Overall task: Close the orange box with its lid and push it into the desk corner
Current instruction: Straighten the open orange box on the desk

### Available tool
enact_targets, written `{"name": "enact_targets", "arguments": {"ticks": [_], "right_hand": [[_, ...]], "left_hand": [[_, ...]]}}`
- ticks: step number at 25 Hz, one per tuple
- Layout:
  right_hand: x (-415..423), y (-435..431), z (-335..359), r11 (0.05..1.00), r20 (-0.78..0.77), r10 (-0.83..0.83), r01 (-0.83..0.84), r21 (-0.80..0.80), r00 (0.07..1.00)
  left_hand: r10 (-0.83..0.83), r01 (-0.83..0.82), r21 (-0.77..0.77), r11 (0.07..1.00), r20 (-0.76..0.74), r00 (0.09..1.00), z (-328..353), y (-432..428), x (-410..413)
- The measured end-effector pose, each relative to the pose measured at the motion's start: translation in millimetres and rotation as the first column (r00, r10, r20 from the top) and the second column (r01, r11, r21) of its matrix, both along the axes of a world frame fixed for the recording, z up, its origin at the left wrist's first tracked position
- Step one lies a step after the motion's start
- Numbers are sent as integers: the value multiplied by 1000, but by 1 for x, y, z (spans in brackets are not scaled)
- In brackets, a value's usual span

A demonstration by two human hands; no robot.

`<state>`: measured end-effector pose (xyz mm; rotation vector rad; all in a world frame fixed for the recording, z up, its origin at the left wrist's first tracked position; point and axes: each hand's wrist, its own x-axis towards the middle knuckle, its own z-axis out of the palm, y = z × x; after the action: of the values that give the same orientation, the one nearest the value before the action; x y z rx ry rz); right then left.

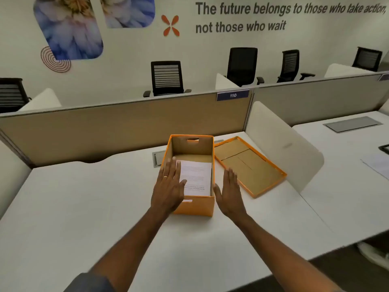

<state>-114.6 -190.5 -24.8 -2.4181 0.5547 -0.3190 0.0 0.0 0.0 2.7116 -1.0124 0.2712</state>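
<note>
Orange box (192, 204) sits open on the white desk (84, 207), directly between the person's two hands. White printed sheets (196, 177) lie flat on its floor, just beyond the left fingertips.

Left hand (169, 186): fingers (171, 168) spread and straight, palm down, over the box's near-left rim. Holds nothing. Whether the palm touches the rim cannot be told from this angle.

Right hand (228, 192): fingers (230, 175) extended and together, palm turned inward toward the box's right wall, just beside it. Holds nothing; contact with the wall unclear.

Lid (249, 166) lies upside down beyond and to the right of the right fingertips, brown inside facing up, orange rim showing. One edge is close against the box's far-right corner; it looks slightly propped there.

Judgement: both hands flank the box with flat, loose palms, likely to steady or square it before the lid goes on. Lid is within easy reach of the right hand, which probably explains why it was left on that side.

Corner target, judged: where the tan partition (126, 127) meets the white side divider (280, 148), past the fingertips. Closing not yet begun; a grey cable hatch (157, 159) lies just left of the box's far end, flush enough that it should not block the push.
</note>
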Motion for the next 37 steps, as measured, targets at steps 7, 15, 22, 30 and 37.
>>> {"name": "enact_targets", "arguments": {"ticks": [7,15,22,30,37], "right_hand": [[24,-3,-33,966,-161,86,-43,256,983],[47,-22,-54,858,-162,6,78,507,987],[61,-25,-43,853,-113,97,-25,522,989],[64,31,-22,801,-47,193,-130,585,980],[53,77,-43,805,-63,249,-171,569,966]], "left_hand": [[291,-300,12,954,-283,914,-39,12,33],[395,-568,-97,817,-622,675,-60,38,57],[316,-666,-268,696,-719,619,-54,62,30],[373,-725,-315,613,-693,617,-31,122,-3],[454,-755,-249,606,-672,586,-44,168,-27]]}}
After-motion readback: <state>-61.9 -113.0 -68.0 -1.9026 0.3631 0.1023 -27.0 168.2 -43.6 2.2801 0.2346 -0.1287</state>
